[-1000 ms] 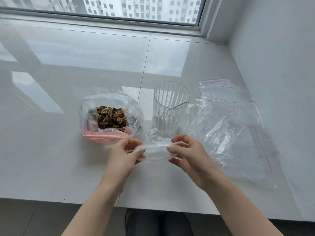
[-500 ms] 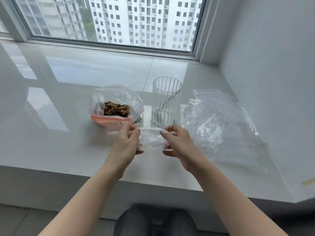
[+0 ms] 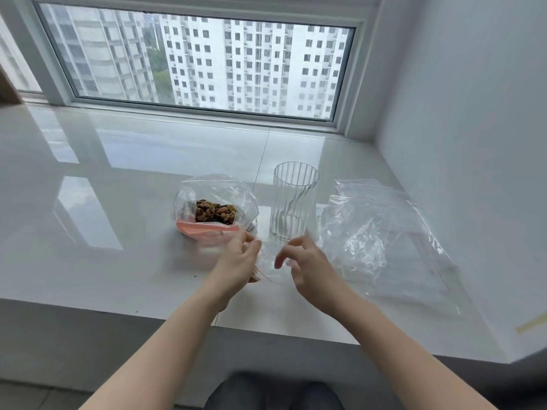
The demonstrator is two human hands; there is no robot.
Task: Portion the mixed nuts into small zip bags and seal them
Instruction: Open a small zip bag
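Here, the one head-worn view looks down at a glossy white sill (image 3: 124, 261) beneath a window (image 3: 195, 60) facing tower blocks.

The left hand (image 3: 236, 261) holds a small clear zip bag (image 3: 268, 266) by its left edge, fingers curled round the thin film; motion blur hides the exact pinch point. The bag hangs between the two hands, just above the sill, its red seal line showing faintly along the lower edge. The right hand (image 3: 305, 261) is just beside the bag with fingers spread and loosely bent. It seems to grip nothing, though whether a fingertip brushes the film cannot be told.

Behind the left hand sits a larger open bag (image 3: 213, 193) holding the mixed nuts (image 3: 216, 211), with a pink band along its near edge. To its right, close by, stands an upright ribbed glass (image 3: 294, 199), which looks empty. Further right, a loose pile of empty zip bags (image 3: 381, 232) lies flat and crumpled on the sill.

The small bag appears empty and unsealed, so portioning likely has yet to begin.

Risks from here: the thin film may slip from a one-handed hold or cling shut, so nuts miss the mouth and scatter. The right hand is near the glass, and a careless reach could knock it over. Nuts caught in the zip track would stop a seal.
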